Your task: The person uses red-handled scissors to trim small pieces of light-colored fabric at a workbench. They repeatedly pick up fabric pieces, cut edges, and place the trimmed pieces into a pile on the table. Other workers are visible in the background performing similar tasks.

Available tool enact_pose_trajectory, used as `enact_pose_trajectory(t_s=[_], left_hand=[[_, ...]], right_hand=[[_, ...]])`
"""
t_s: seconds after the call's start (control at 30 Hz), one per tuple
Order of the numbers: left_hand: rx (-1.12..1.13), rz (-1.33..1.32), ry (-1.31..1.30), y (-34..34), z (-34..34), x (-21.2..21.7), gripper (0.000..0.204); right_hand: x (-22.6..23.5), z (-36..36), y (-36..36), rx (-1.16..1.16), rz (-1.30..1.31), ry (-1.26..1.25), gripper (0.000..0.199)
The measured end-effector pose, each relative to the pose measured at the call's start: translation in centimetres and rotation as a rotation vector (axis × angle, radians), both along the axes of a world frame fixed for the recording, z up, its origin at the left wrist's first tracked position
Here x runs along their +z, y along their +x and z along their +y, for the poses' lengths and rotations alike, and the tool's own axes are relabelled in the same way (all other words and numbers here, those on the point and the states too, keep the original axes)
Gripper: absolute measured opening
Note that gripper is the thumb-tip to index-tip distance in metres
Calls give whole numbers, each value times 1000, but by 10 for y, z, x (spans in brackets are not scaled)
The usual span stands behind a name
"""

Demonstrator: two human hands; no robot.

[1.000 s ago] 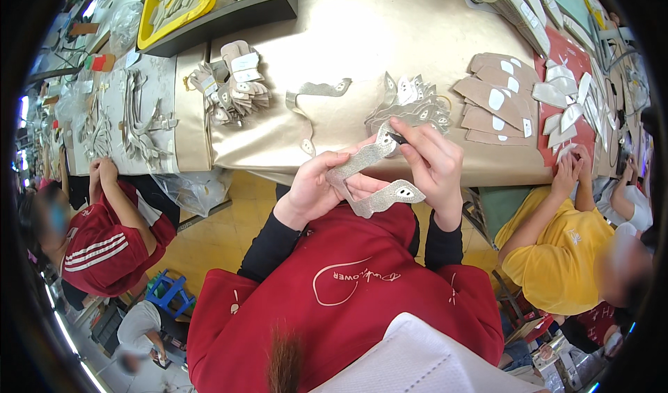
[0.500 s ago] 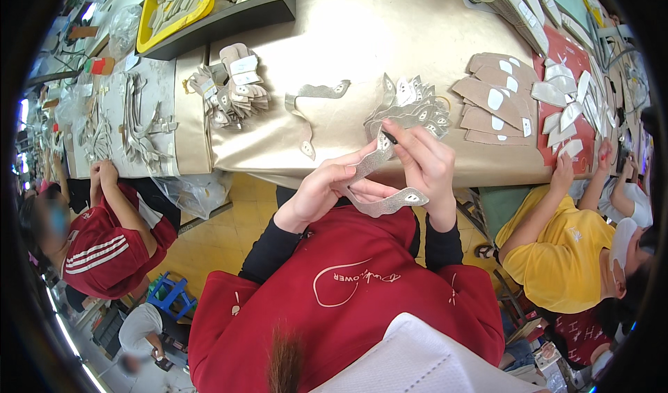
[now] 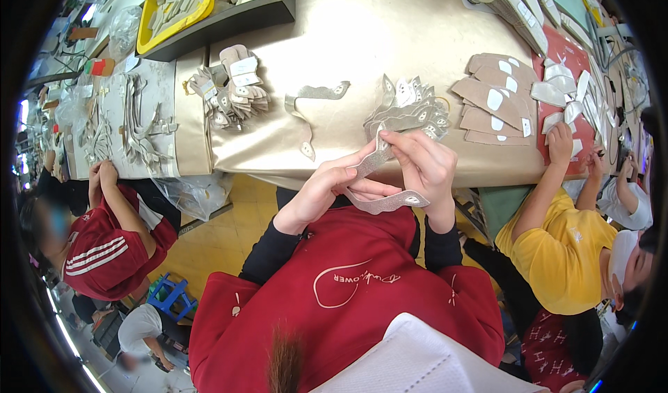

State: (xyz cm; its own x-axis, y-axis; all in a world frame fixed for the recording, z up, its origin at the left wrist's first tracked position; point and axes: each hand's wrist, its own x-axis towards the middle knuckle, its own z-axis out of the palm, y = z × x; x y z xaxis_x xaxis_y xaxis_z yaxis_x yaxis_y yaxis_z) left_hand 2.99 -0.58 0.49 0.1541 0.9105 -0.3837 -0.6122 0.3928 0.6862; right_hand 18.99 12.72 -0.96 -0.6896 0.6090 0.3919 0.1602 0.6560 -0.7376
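Just off the table's near edge, my left hand (image 3: pixel 312 197) grips a silver-grey bent strip (image 3: pixel 393 203), thumb on top and fingers beneath. My right hand (image 3: pixel 426 169) pinches the strip's upper end between thumb and fingertips. The lower arm of the strip runs across below the right palm and ends in a pale, marked tip. Right behind my hands lies a pile of similar strips (image 3: pixel 403 119), partly covered by the right fingers. A single matching strip (image 3: pixel 300 111) rests on the gold-toned table cover (image 3: pixel 334 45), left of the pile.
Left of the loose strip sits a bundle of beige pieces (image 3: pixel 233 90). A dark box (image 3: pixel 278 10) with a yellow tray (image 3: pixel 145 31) stands back left. Tan panels (image 3: pixel 487 100) lie right. Co-workers sit on both sides; one in yellow (image 3: pixel 563 247) handles white pieces on a red sheet (image 3: pixel 557 41).
A small black item at my right fingertips no longer shows. The strip's lower tip has shifted slightly. The co-worker in yellow has moved a hand up over the white pieces.
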Motion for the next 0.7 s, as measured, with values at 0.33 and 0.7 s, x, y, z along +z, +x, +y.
enact_pose_trajectory(t_s=[0.33, 0.7], left_hand=[[184, -158, -45, -6, 3, -3, 70], [444, -99, -57, -19, 0, -7, 69]], right_hand=[[-5, 4, 16, -298, 203, -319, 28], [-1, 0, 16, 18, 50, -199, 33]])
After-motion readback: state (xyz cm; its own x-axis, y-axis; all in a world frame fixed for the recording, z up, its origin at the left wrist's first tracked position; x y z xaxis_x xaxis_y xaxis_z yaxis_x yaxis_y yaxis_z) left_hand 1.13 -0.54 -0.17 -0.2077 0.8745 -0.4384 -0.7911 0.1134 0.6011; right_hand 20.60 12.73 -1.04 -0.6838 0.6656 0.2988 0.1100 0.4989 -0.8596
